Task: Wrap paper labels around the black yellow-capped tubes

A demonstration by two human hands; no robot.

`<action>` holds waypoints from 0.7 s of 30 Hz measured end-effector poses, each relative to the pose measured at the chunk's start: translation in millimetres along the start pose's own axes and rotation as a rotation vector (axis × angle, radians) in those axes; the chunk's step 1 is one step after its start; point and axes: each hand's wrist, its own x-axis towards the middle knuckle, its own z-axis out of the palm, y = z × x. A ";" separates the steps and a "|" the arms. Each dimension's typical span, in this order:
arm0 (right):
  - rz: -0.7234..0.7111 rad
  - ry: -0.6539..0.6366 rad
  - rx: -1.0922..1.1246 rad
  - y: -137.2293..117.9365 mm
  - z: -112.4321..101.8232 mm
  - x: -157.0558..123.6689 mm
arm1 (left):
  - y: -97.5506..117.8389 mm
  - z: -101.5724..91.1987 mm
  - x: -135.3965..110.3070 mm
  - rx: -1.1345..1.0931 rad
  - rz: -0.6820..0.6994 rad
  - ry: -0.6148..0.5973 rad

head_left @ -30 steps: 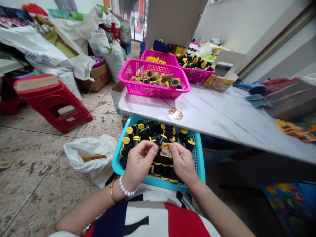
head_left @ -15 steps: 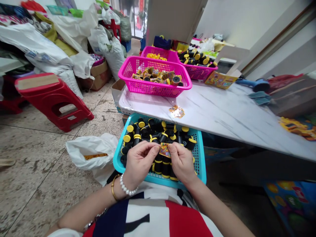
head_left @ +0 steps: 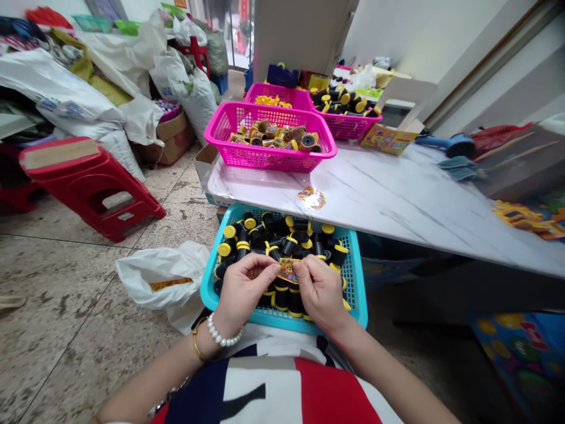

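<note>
My left hand [head_left: 247,288] and my right hand [head_left: 318,290] meet over a teal basket [head_left: 356,282] on my lap. Between their pinched fingertips they hold a small orange and yellow printed sticker [head_left: 286,271]. The basket is filled with several black cylinders with yellow caps [head_left: 282,235]. Whether a cylinder sits under the sticker in my fingers is hidden. A second sticker [head_left: 312,198] lies loose on the white marble table [head_left: 397,206] just beyond the basket.
A pink basket [head_left: 269,154] of labelled cylinders stands on the table's near corner, with another pink basket [head_left: 348,126] behind it. A red plastic stool [head_left: 83,182] lies tipped on the floor at left. A white plastic bag [head_left: 163,277] rests beside the teal basket.
Both hands have drawn closer together over the basket, so the sticker is now pinched from both sides. The view shifted slightly.
</note>
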 end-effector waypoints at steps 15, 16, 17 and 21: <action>-0.063 -0.010 -0.123 -0.6 1.7 -2.5 | 2.8 -5.3 -0.6 0.073 -0.036 0.001; -0.064 -0.006 -0.134 -0.2 1.5 -2.5 | 3.8 -6.6 -0.7 0.113 0.026 0.025; -0.058 -0.005 -0.139 0.2 1.1 -2.3 | 4.9 -7.5 -1.0 0.145 0.083 0.041; -0.029 -0.010 -0.127 0.9 -0.6 -1.4 | 8.7 -7.1 -4.0 0.132 0.065 -0.014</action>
